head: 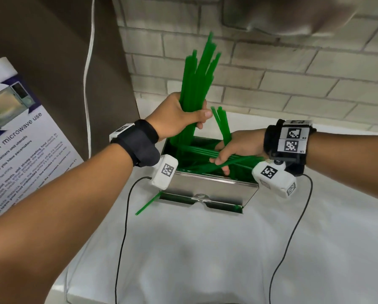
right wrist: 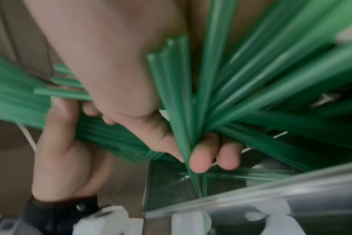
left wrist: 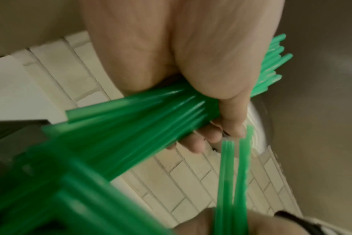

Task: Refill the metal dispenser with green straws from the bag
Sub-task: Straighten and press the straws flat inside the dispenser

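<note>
The open-topped metal dispenser (head: 205,185) stands on a white-covered table. My left hand (head: 183,115) grips a thick bundle of green straws (head: 199,80) that stands almost upright, its lower ends inside the dispenser's left side. The left wrist view shows the left hand (left wrist: 217,111) curled round this bundle (left wrist: 141,120). My right hand (head: 232,150) is over the dispenser's opening and pinches a few straws (head: 222,123) that stick up. In the right wrist view the right hand's fingertips (right wrist: 199,159) close on these straws (right wrist: 177,95). More straws lie crosswise inside. No bag shows plainly.
One loose straw (head: 147,204) pokes out of the dispenser's bottom slot at the left. A microwave poster (head: 19,139) leans at the left beside a white cord (head: 89,73). A brick wall (head: 293,84) is close behind. Black wrist cables (head: 122,238) hang over the table (head: 205,260).
</note>
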`<action>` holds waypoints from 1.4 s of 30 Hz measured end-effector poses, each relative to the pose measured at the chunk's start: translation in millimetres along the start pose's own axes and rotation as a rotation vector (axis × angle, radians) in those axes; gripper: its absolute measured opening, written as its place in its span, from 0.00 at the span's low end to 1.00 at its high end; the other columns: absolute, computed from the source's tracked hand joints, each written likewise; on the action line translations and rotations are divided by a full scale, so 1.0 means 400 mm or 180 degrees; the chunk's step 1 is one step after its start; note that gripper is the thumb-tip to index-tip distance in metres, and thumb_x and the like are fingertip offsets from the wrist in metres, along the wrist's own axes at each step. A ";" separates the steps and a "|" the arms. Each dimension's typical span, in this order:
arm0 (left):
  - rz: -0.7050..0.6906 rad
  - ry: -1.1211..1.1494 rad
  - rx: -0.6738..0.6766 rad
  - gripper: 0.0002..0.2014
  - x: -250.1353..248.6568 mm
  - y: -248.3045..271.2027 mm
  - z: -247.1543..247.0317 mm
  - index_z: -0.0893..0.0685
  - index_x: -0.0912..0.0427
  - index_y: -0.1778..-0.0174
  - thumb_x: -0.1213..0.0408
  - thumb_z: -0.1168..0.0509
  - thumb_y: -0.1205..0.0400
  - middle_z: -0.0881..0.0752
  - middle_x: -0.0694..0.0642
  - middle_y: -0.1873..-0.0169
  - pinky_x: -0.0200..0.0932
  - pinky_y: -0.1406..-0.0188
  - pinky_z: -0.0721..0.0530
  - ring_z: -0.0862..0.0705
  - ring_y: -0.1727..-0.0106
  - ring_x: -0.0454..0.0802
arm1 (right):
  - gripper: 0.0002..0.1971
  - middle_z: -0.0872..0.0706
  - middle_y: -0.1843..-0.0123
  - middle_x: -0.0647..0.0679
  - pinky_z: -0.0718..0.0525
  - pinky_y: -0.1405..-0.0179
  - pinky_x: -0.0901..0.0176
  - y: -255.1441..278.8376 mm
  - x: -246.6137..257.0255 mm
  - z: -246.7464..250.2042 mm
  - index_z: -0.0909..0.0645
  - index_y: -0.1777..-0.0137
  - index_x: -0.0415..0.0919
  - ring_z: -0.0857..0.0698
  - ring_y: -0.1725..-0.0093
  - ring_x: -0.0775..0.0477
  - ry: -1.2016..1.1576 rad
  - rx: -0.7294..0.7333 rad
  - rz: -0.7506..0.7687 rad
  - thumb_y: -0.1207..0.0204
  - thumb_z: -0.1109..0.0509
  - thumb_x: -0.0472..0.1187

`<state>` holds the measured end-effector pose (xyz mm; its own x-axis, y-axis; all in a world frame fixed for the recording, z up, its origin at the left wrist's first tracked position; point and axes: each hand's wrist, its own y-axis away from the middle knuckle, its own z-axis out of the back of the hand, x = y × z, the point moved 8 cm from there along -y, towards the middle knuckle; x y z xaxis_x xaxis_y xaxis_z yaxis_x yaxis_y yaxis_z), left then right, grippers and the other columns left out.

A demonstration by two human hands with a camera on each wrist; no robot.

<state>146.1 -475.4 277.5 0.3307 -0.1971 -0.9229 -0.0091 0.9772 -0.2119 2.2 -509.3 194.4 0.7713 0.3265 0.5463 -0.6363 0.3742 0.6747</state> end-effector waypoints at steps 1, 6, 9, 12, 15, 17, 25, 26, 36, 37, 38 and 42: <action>0.0067 -0.0221 0.0171 0.11 0.008 -0.001 -0.018 0.17 0.72 0.55 0.66 0.26 0.19 0.14 0.67 0.63 0.48 0.48 0.13 0.13 0.62 0.60 | 0.14 0.11 0.39 0.34 0.25 0.29 0.52 0.006 -0.010 0.008 0.11 0.71 0.45 0.17 0.30 0.35 -0.0122 0.0017 0.0018 0.23 0.26 0.43; 0.0409 -0.1025 0.0838 0.15 0.043 0.008 -0.101 0.12 0.58 0.48 0.55 0.20 0.25 0.10 0.46 0.59 0.40 0.46 0.14 0.12 0.56 0.39 | 0.12 0.10 0.52 0.35 0.26 0.31 0.34 0.032 -0.030 0.024 0.13 0.60 0.34 0.18 0.45 0.29 -0.0602 0.0289 0.0277 0.29 0.24 0.45; 0.0497 -0.1318 0.0994 0.16 0.053 0.014 -0.137 0.14 0.45 0.47 0.52 0.19 0.28 0.11 0.38 0.59 0.34 0.52 0.18 0.14 0.59 0.29 | 0.15 0.13 0.52 0.33 0.34 0.25 0.23 0.039 -0.017 0.025 0.17 0.49 0.27 0.19 0.45 0.23 -0.0578 0.0368 0.0490 0.23 0.28 0.42; 0.0441 -0.1522 0.0994 0.27 0.055 0.015 -0.160 0.16 0.46 0.44 0.48 0.15 0.36 0.14 0.38 0.52 0.36 0.53 0.20 0.15 0.51 0.34 | 0.08 0.13 0.58 0.41 0.19 0.39 0.38 0.053 -0.004 0.038 0.18 0.50 0.31 0.13 0.53 0.37 -0.0495 0.0318 0.0628 0.21 0.32 0.37; 0.0111 -0.2143 0.1295 0.33 0.053 0.017 -0.193 0.15 0.53 0.39 0.48 0.14 0.39 0.20 0.47 0.43 0.39 0.50 0.20 0.18 0.47 0.44 | 0.04 0.10 0.57 0.48 0.18 0.33 0.42 0.042 -0.059 0.084 0.17 0.50 0.43 0.11 0.56 0.44 -0.0633 -0.0103 0.0318 0.17 0.33 0.35; -0.0022 -0.2448 0.1287 0.24 0.052 0.019 -0.198 0.14 0.54 0.43 0.57 0.17 0.33 0.18 0.51 0.46 0.43 0.52 0.19 0.16 0.49 0.49 | 0.09 0.06 0.57 0.48 0.17 0.33 0.41 0.033 -0.080 0.101 0.18 0.43 0.38 0.08 0.55 0.45 -0.1021 -0.0281 0.0227 0.16 0.38 0.29; 0.0489 -0.1347 0.1232 0.23 0.082 0.028 -0.138 0.18 0.49 0.41 0.70 0.19 0.28 0.08 0.49 0.60 0.37 0.52 0.14 0.10 0.58 0.40 | 0.16 0.10 0.51 0.29 0.15 0.41 0.40 0.054 -0.073 0.104 0.19 0.44 0.27 0.10 0.47 0.27 -0.2538 -0.0076 0.0515 0.14 0.44 0.39; 0.0466 -0.1205 0.1132 0.22 0.070 0.022 -0.124 0.16 0.48 0.42 0.69 0.19 0.28 0.09 0.48 0.60 0.34 0.53 0.16 0.11 0.59 0.38 | 0.14 0.10 0.53 0.30 0.15 0.42 0.41 0.052 -0.084 0.108 0.19 0.50 0.30 0.10 0.46 0.27 -0.2616 -0.0168 0.0536 0.14 0.43 0.39; -0.0374 0.0857 0.0043 0.11 -0.065 -0.020 -0.053 0.17 0.63 0.52 0.77 0.23 0.25 0.13 0.63 0.64 0.57 0.52 0.14 0.13 0.63 0.61 | 0.07 0.18 0.64 0.41 0.14 0.45 0.39 0.114 -0.076 0.195 0.19 0.45 0.37 0.15 0.64 0.38 -0.3654 -0.1116 0.1639 0.14 0.39 0.34; -0.0472 0.1073 -0.0139 0.13 -0.073 -0.023 -0.039 0.17 0.62 0.48 0.76 0.24 0.25 0.14 0.60 0.65 0.60 0.53 0.14 0.14 0.64 0.61 | 0.06 0.19 0.64 0.42 0.13 0.50 0.41 0.125 -0.065 0.194 0.19 0.45 0.38 0.16 0.65 0.40 -0.3691 -0.1204 0.1777 0.14 0.38 0.33; -0.0540 0.1238 -0.0321 0.15 -0.078 -0.026 -0.023 0.18 0.61 0.44 0.75 0.25 0.23 0.16 0.59 0.66 0.62 0.53 0.15 0.15 0.64 0.60 | 0.05 0.21 0.66 0.43 0.14 0.55 0.44 0.137 -0.050 0.189 0.19 0.46 0.39 0.18 0.67 0.42 -0.3660 -0.1321 0.1896 0.14 0.37 0.34; -0.0406 0.1454 -0.1074 0.09 -0.041 -0.021 0.054 0.18 0.59 0.53 0.76 0.26 0.21 0.17 0.56 0.66 0.56 0.57 0.16 0.17 0.70 0.57 | 0.05 0.28 0.72 0.47 0.18 0.63 0.50 0.154 0.026 0.154 0.23 0.51 0.41 0.27 0.71 0.46 -0.3223 -0.1675 0.2166 0.13 0.37 0.38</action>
<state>161.1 -478.8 301.2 -0.0911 -0.3986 -0.9126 -0.3209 0.8793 -0.3520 -28.0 -536.4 272.4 -0.1760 -0.1191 0.9771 -0.6508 0.7588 -0.0247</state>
